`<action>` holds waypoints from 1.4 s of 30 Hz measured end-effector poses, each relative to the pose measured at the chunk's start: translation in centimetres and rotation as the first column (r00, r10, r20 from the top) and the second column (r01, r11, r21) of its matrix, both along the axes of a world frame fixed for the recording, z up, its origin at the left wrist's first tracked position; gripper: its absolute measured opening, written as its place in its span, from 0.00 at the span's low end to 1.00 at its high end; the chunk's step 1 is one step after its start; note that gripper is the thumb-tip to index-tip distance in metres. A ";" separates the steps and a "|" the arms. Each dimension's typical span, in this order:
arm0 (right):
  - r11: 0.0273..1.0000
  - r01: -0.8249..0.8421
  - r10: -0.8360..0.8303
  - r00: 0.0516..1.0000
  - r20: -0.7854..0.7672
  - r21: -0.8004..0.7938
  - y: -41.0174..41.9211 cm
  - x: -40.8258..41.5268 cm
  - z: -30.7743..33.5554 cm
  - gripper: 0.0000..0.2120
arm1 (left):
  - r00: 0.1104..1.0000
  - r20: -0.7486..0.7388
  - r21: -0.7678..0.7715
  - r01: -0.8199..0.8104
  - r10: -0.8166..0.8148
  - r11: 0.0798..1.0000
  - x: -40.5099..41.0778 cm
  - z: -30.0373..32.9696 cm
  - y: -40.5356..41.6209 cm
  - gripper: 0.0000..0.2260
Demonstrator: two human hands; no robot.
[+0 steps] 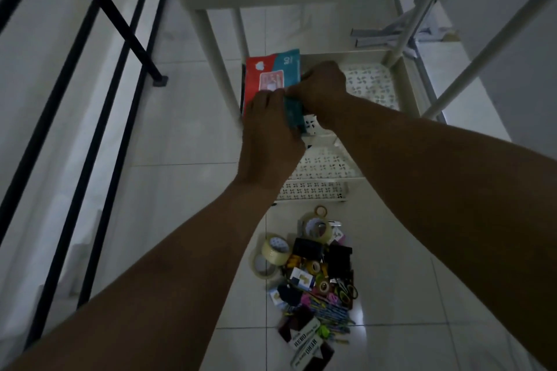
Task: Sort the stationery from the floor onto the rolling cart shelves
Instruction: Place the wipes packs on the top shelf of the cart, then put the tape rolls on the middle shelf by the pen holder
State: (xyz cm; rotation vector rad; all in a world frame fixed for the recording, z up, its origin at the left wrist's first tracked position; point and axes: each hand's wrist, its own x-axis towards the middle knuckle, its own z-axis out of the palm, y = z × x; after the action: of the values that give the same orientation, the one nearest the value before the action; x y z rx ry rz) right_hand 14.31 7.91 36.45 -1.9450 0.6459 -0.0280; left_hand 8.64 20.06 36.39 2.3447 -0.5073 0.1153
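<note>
Over the middle shelf (369, 86) of the white rolling cart (404, 75) we are reaching with both arms, and both hands are meeting on a small teal packet (294, 111) at the shelf's left end. Our left hand (268, 135) is curling round the packet's near, lower end, while our right hand (322, 90) is pinching its far, upper end from the other side; how wide the fingers are under the palms we cannot tell, since the backs of the hands are hiding them. The packet's long axis is running away from us, roughly along the shelf's short side, and it is lying just beside a larger red and teal pack (271, 78) that is already standing against the left edge of that shelf. So the coming move, as we judge it, is turning on one thing: the teal packet is sitting to the right of the big pack, and sliding it down flush beside it calls for our left hand, the nearer one, to guide while the right lets go. Below our forearms, on the tiled floor (422, 295), the stationery pile (316, 286) is waiting: rolls of clear tape (272, 248), scissors, pens, black boxes and white labelled boxes, well apart from the shelf, so most of the sorting looks undone.
</note>
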 end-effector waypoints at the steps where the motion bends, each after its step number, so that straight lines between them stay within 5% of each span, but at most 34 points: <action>1: 0.997 -0.028 0.029 1.000 0.013 -0.072 0.0 0.1 -0.1 0.17 | 0.997 -0.032 0.084 0.073 -0.070 0.994 0.8 -0.3 -0.2 0.20; 4: 0.986 -0.010 0.018 0.999 0.050 -0.168 0.0 0.1 -0.4 0.15 | 0.982 -0.148 0.249 0.154 -0.120 0.956 2.0 -1.3 -0.5 0.21; 6: 0.982 0.006 0.013 0.995 0.098 -0.189 -0.1 -0.1 -0.6 0.09 | 0.992 -0.098 0.320 0.104 -0.077 0.942 2.3 -1.6 -0.4 0.19; 10: 0.964 -0.136 0.154 0.986 0.063 -0.230 -0.3 -0.7 -0.3 0.11 | 0.995 -0.065 0.403 0.091 -0.071 0.910 2.7 -1.6 -0.2 0.19; 16: 0.988 -0.076 0.097 0.983 0.158 -0.136 -0.7 -3.3 0.4 0.09 | 0.989 0.113 0.192 0.072 -0.094 0.979 0.3 -1.3 0.2 0.16; 20: 0.992 -0.045 0.068 0.976 0.205 -0.115 -0.9 -6.2 0.3 0.03 | 0.954 0.205 0.091 0.202 -0.217 0.975 -3.2 -2.6 1.2 0.16; 25: 0.989 -0.135 0.119 0.961 0.248 0.051 -1.2 -11.8 -1.5 0.03 | 0.970 -0.032 0.182 0.244 -0.242 0.953 -5.6 -7.3 3.7 0.18; 29: 0.981 -0.190 0.186 0.978 0.094 0.036 -1.6 -15.2 -7.2 0.04 | 0.940 -0.338 0.342 0.091 0.033 0.935 -6.7 -14.2 4.8 0.18; 33: 0.990 -0.134 0.139 0.983 -0.122 0.046 -2.8 -17.5 -16.7 0.10 | 0.774 -0.558 0.434 -0.036 0.300 0.900 -8.2 -23.3 5.7 0.20; 42: 0.925 -0.267 0.127 0.886 -0.445 -0.269 -3.6 -20.7 -39.3 0.20 | 0.480 -0.760 0.374 -0.227 0.437 0.899 -10.1 -41.0 7.9 0.34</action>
State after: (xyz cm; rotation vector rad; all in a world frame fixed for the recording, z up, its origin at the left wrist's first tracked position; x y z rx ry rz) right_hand -6.34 4.32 -2.82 -2.3572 0.7512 0.4561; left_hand -1.43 27.97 -4.64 2.3369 0.4652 -0.9130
